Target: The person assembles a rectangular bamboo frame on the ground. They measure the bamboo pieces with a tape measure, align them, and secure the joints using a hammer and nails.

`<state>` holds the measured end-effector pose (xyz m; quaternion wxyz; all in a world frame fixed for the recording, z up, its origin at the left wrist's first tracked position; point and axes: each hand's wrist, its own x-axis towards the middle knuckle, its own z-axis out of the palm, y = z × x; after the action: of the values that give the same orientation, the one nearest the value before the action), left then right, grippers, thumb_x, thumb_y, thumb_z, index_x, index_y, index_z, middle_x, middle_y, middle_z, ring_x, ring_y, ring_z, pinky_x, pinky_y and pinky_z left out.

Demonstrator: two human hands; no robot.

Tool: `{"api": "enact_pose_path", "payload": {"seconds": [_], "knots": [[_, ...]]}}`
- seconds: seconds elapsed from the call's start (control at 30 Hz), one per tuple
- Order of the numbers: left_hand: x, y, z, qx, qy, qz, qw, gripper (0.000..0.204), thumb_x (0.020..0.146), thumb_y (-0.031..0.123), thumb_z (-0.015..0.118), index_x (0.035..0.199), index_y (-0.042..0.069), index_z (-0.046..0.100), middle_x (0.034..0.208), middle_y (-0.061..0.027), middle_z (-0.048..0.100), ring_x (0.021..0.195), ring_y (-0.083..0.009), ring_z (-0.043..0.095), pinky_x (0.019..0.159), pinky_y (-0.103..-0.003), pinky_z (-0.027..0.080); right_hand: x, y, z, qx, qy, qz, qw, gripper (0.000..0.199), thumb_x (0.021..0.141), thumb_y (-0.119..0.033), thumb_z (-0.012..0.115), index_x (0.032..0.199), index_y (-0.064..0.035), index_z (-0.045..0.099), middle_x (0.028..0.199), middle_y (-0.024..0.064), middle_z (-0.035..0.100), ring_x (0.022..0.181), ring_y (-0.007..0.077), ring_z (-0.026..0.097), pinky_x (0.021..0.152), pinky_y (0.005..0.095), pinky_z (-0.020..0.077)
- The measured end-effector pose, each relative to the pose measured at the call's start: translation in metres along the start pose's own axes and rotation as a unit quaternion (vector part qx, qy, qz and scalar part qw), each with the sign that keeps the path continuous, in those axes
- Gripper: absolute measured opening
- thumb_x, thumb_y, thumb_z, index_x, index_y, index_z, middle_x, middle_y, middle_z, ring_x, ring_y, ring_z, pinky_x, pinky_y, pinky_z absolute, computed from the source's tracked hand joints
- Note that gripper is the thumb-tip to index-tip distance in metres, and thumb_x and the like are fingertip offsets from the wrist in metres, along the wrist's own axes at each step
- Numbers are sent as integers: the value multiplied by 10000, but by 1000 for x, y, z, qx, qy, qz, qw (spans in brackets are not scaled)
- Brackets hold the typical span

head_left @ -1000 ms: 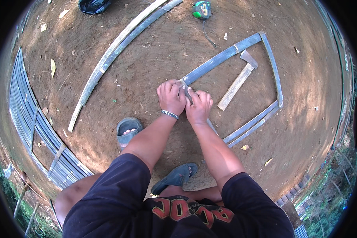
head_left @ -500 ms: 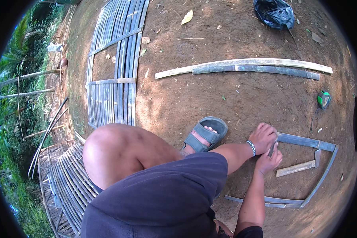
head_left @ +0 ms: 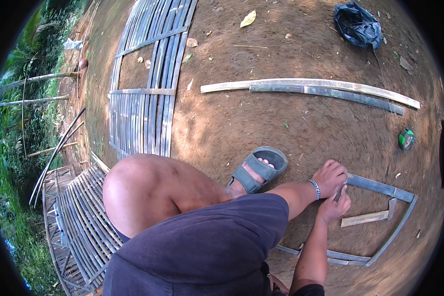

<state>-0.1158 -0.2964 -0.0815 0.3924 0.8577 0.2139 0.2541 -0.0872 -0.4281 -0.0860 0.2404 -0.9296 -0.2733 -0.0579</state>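
My left hand [head_left: 330,177], with a chain bracelet at its wrist, is closed around the near end of a dark split-bamboo strip [head_left: 380,188]. Just below it, almost touching, my right hand [head_left: 334,207] grips a short dark object [head_left: 338,193]; its kind is mostly hidden by the fingers. That strip forms one side of an angular bamboo frame on the soil, joined to a thin side strip [head_left: 393,238] and lower strips [head_left: 348,258]. Inside the frame lies a tool with a pale wooden handle [head_left: 365,218] and a flat metal head [head_left: 391,209].
Beyond my sandalled foot [head_left: 256,170] lie a pale bamboo strip [head_left: 281,84] and a dark one [head_left: 350,98]. A green-and-black tape measure [head_left: 406,139] and black plastic bag [head_left: 356,27] are at the right. Slatted bamboo panels [head_left: 155,111] lie at the left.
The whole view has shifted slightly. My hands stay together at the strip's end, with only a small change in their position.
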Motion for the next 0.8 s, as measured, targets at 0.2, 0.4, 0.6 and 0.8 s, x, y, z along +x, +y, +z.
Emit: {"api": "enact_pose_path", "payload": {"seconds": [0.2,0.4,0.6,0.8], "knots": [[-2,-1,-2,1,1,-2,1000,160,781,183,726,903,119,644,1051,-58,608,1079,-269,574,1014,-458,407,0,-3,0,-1,-1,-5,1000,306,900,-160,769,1205,-141,750,947,82,620,929,309,597,845,459,473],[-1,1,-2,3,1,0,1000,154,787,182,722,904,120,644,1052,-59,607,1087,-272,571,1020,-460,406,1,-3,-1,-1,4,-3,1000,299,896,-144,770,1194,-155,757,927,78,626,916,309,601,840,463,478],[3,5,-1,6,12,5,1000,158,788,174,715,910,106,640,1049,-64,607,1079,-283,569,1017,-462,398,4,-5,-4,5,9,4,1000,315,884,-137,782,1196,-164,754,938,78,634,923,313,611,824,471,485],[-2,1,-4,10,4,-6,1000,171,783,164,714,919,102,630,1037,-73,602,1062,-287,566,1004,-460,403,0,-10,-4,8,-2,9,1000,321,879,-166,791,1199,-163,753,949,80,633,926,323,613,815,473,486]]}}
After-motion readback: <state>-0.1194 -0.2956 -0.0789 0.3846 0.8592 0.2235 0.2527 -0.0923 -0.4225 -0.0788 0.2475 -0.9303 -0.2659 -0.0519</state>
